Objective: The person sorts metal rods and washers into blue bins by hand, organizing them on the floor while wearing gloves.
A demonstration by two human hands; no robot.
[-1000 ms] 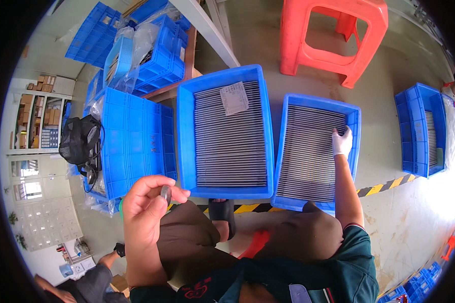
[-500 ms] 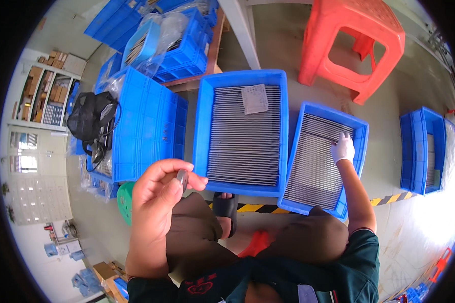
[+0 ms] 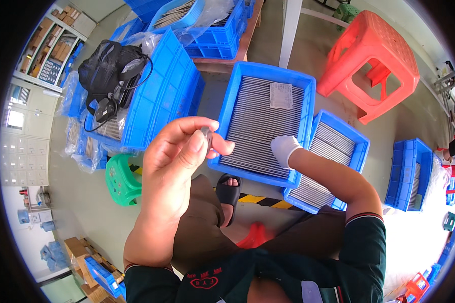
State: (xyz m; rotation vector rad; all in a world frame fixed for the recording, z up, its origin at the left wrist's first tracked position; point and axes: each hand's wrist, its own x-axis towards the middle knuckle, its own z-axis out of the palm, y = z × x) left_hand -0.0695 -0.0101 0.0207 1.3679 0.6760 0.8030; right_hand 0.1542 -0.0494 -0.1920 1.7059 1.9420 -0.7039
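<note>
My bare left hand [image 3: 173, 156] is raised in front of my left knee. Its thumb and fingers pinch a small grey metal piece [image 3: 206, 135], rounded and seen nearly edge-on. A blue plastic crate [image 3: 229, 108] in the middle holds rows of thin metal rods [image 3: 258, 118], with a white paper slip [image 3: 281, 96] on top. Over its near right part is my right hand [image 3: 286, 150] in a white glove, fingers curled down; what they hold, if anything, is hidden. To the right, partly behind my right forearm, a second blue crate [image 3: 360, 154] holds similar rods [image 3: 333, 141].
A red plastic stool [image 3: 374, 60] stands beyond the right crate. At left, a black bag [image 3: 103, 68] lies on stacked blue crates [image 3: 162, 83], near a green stool [image 3: 122, 179]. More blue crates [image 3: 409, 174] stand far right. Yellow-black tape [image 3: 258, 201] crosses the floor.
My right hand has moved left from the right crate to over the middle crate. My left hand still pinches the metal piece, now higher and further right. The view has shifted and tilted.
</note>
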